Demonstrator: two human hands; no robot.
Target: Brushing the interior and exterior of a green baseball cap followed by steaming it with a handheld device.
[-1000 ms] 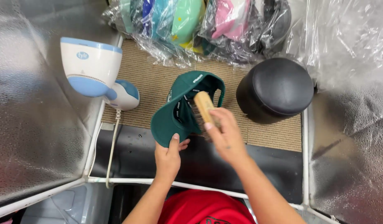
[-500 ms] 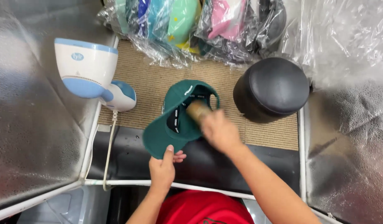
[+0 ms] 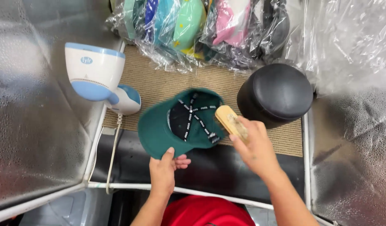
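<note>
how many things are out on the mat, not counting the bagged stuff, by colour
green: 1, the cap, brim held by the left hand
tan: 1, the brush in the right hand
black: 1, the round form
white and blue: 1, the steamer
total: 4

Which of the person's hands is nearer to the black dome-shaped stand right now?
Right. The right hand, holding the wooden brush, sits just below and left of the black dome-shaped stand. The left hand grips the green cap by its brim, farther left.
</note>
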